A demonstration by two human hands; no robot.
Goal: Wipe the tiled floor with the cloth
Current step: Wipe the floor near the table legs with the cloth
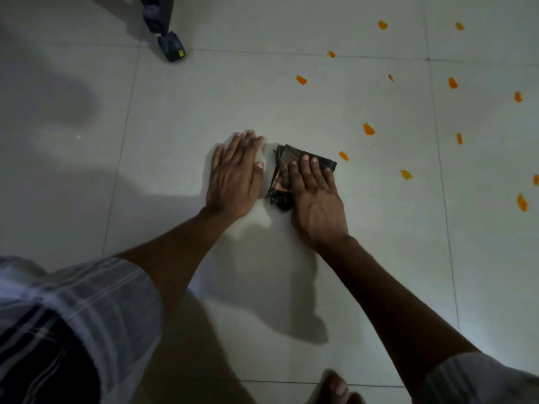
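Pressing down flat, the right hand (316, 196) is laid over the cloth (284, 176), fingers straight and close together, the palm covering most of its right half. The cloth, dark and folded into a small wad, is seen on the tiled floor (379, 258) near the middle of the view, its left edge and far corner left uncovered. Just beside it, the left hand (234, 177) is planted palm-down on the bare tile, fingers spread a little, nothing held; a narrow gap is kept between thumb and cloth. Orange spots (368, 129) are scattered across the tiles to the right and beyond the cloth, the closest just off its far right corner. A dark furniture leg (172, 46) is glimpsed top left, and toes (335, 386) at the bottom edge
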